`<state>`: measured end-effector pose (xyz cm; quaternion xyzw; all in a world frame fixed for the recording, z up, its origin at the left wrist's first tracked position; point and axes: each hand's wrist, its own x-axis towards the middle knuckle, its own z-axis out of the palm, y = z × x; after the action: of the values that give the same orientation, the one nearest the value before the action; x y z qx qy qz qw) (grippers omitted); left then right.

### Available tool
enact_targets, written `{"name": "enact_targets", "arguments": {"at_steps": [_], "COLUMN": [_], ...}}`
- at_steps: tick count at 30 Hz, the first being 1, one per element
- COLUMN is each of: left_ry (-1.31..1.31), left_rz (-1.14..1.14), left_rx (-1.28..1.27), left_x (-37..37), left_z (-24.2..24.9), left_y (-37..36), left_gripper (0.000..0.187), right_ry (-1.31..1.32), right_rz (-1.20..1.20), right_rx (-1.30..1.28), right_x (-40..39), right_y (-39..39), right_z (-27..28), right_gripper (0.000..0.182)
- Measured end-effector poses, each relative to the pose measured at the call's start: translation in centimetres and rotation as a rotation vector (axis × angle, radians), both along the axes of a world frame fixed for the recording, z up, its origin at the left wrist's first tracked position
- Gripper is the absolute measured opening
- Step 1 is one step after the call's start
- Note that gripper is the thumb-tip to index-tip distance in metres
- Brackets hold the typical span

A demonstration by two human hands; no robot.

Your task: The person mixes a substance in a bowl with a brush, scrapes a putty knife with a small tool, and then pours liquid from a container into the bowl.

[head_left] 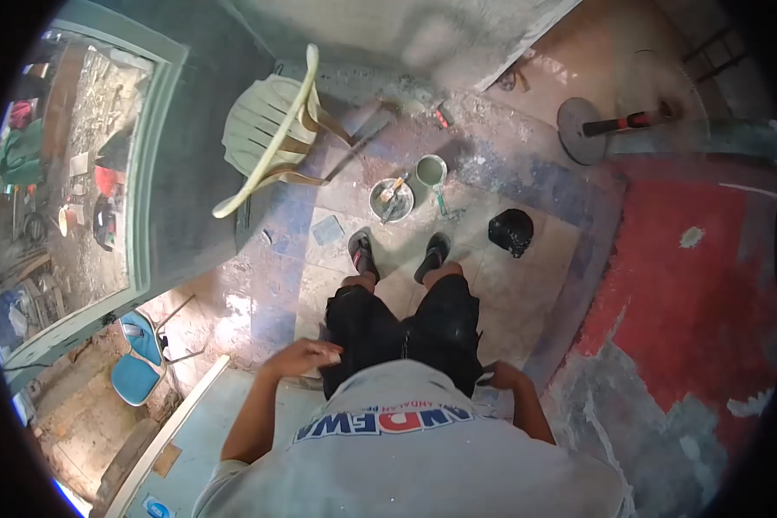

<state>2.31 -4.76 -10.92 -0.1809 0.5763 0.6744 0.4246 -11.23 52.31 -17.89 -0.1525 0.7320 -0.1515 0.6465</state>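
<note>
My left hand [306,356] is beside the left leg of the black shorts [358,332], its fingers curled together; what they hold, if anything, is too small to make out. On the other side, my right hand [502,375] touches the edge of the shorts, with its fingertips hidden. On the floor ahead of my sandalled feet sit a round bowl [378,210] with tools in it and a bucket [431,170] of greyish liquid. A green-handled tool [441,203] stands by the bucket. A black bag [511,231] lies to the right.
A pale plastic chair [266,125] is at the upper left, near a window frame [157,164]. Below it is a blue chair [135,380]. A red-handled tool [637,121] with a round disc lies at the upper right, above the red-painted surface [673,259].
</note>
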Motion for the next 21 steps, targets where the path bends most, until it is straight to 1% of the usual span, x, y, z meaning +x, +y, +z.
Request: {"name": "enact_targets", "arguments": {"at_steps": [1,2,3,5,6,7,8,10,11,12,13,14,15,16,17,18,19,20,21], "left_ry": [-0.059,-0.118,0.011,0.184,0.144,0.106,0.128,0.319,0.407,0.268,0.187,0.301,0.4,0.506,0.574,0.471,0.57,0.62,0.601], "left_rz": [0.028,0.049,-0.009,-0.07,-0.028,0.11,0.053,-0.136,-0.129,-0.097,-0.025,-0.016,-0.007,0.001,-0.014,0.038,-0.07,-0.248,-0.427], "left_rx": [-0.123,-0.247,-0.521,-0.792,-0.706,-0.609,-0.581,-0.754,-0.751,-0.731,-0.686,-0.759,-0.842,-0.92,-1.061,-1.019,-0.966,-0.921,-0.894], "left_x": [-0.3,-1.0,-3.9,-4.2,-5.6,-8.0,-10.8,-13.5,-15.3,-18.5,-20.4,-21.1,-21.3,-21.5,-21.8,-23.6,-24.9,-25.5,-25.5], "left_z": [-3.1,-6.1,-7.2,-17.7,-22.8,-27.0,-30.9,-41.9,-46.9,-48.5,-51.9,-56.1,-60.4,-64.0,-66.4,-65.9,-66.1,-65.7,-65.7], "left_y": [-0.7,-1.2,-1.1,-2.1,-2.8,-2.7,-2.8,-3.1,-3.1,-2.2,-1.8,-1.7,-1.9,-2.0,-1.5,-0.3,0.1,1.1,1.9], "left_gripper": [0.03,0.032,0.041,0.041,0.034,0.032,0.04,0.039,0.04,0.04,0.04,0.043,0.041,0.039,0.03,0.021,0.02,0.022,0.03], "right_ry": [0.109,0.27,0.442,0.345,0.486,0.634,0.676,0.72,0.728,0.707,0.69,0.757,0.838,0.884,0.931,1.126,1.321,1.381,1.396], "right_rz": [0.015,0.015,0.015,0.094,0.023,-0.056,-0.016,0.034,0.044,0.157,0.27,0.355,0.437,0.515,0.593,0.596,0.601,0.649,0.638], "right_rx": [0.057,0.019,-0.023,0.118,-0.074,-0.272,-0.304,-0.357,-0.386,-0.378,-0.375,-0.47,-0.558,-0.579,-0.592,-0.736,-0.886,-0.929,-0.923], "right_x": [-2.3,-4.2,-6.7,-13.1,-14.9,-16.6,-18.6,-21.4,-22.9,-24.3,-25.5,-25.9,-26.3,-26.4,-26.6,-27.1,-27.8,-28.8,-29.4], "right_y": [0.1,0.4,0.0,-4.7,-6.6,-8.9,-11.8,-17.4,-20.2,-23.0,-25.5,-27.2,-28.8,-30.6,-32.2,-33.1,-34.0,-34.7,-35.3], "right_z": [-2.5,-5.5,-9.5,-17.6,-21.4,-25.4,-28.7,-34.9,-38.1,-40.2,-42.6,-45.9,-49.0,-51.4,-53.6,-56.0,-58.1,-59.6,-61.3], "right_gripper": [0.048,0.043,0.038,0.03,0.027,0.025,0.025,0.025,0.025,0.026,0.027,0.027,0.027,0.027,0.027,0.025,0.024,0.02,0.02]}}
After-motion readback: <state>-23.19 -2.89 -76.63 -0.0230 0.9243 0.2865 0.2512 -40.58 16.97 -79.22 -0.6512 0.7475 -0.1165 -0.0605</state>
